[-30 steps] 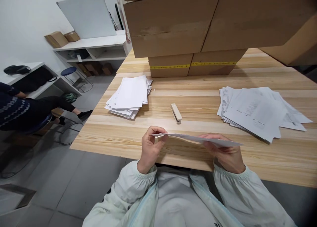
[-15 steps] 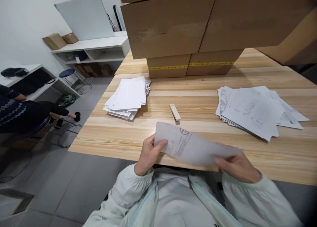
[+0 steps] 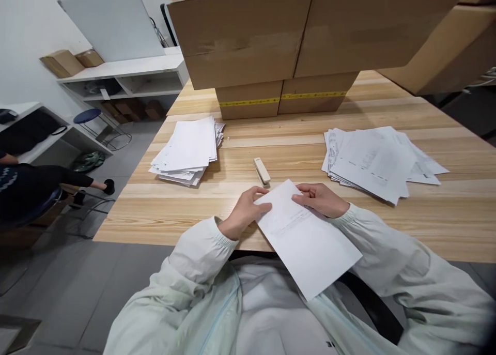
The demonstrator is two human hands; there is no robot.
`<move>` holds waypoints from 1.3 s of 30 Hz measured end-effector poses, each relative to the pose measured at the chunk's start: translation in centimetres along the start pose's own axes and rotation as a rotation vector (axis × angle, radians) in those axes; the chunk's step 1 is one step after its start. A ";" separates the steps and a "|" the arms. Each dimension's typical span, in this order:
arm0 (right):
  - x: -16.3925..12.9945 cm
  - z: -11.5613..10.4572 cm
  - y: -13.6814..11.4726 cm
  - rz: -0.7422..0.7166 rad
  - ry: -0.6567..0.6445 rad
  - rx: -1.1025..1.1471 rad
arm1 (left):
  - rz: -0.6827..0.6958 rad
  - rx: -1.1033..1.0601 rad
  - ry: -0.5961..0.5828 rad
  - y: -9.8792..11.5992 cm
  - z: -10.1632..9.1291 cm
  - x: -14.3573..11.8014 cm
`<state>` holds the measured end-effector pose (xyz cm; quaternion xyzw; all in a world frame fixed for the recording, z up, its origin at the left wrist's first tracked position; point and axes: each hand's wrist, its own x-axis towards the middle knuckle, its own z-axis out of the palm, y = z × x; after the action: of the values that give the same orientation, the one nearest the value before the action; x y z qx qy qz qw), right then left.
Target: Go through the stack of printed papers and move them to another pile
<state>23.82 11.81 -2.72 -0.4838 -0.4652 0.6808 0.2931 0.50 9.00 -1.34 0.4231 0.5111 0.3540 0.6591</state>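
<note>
A white sheaf of paper [image 3: 308, 246] with faint print slants over the table's front edge toward my lap. I cannot tell how many sheets it has. My left hand [image 3: 248, 210] pinches its left upper edge, thumb on top. At the upper right edge my right hand [image 3: 320, 199] grips it, the thumb lying on the face and the fingers partly hidden behind. Just beyond the paper's top corner lies a cream stapler [image 3: 261, 172], touched by neither hand. A pile of white papers [image 3: 189, 145] is on the left, and a fanned pile of printed sheets [image 3: 368, 161] on the right.
Stacked cardboard boxes [image 3: 248, 45] stand at the back of the wooden table [image 3: 155, 223]. Left of the table are a blue stool [image 3: 87, 116], white shelves [image 3: 155, 65] and a seated person [image 3: 34, 184]. Another carton [image 3: 445, 55] is at the far right.
The paper has turned from lying crosswise to slanting down toward my lap. My right hand has moved up and left to its upper edge, closer to my left hand. The view has shifted slightly.
</note>
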 end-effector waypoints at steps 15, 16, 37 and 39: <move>1.3 -3.1 0.4 -0.039 0.247 0.057 | -0.175 -0.277 0.028 -0.1 2.3 -1.6; 1.4 -3.3 0.3 -0.046 0.259 0.060 | -0.181 -0.290 0.022 -0.1 2.4 -1.3; 7.6 0.7 -11.6 -0.585 0.132 -1.195 | -0.201 -0.270 0.081 -0.5 2.1 0.4; 10.1 4.4 -11.0 -0.569 0.066 -1.287 | -0.206 -0.271 0.094 -0.3 2.2 0.3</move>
<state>15.57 23.17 3.90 -0.4411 -0.8750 0.1523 0.1291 2.77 8.76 -1.45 0.2588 0.5295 0.3698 0.7183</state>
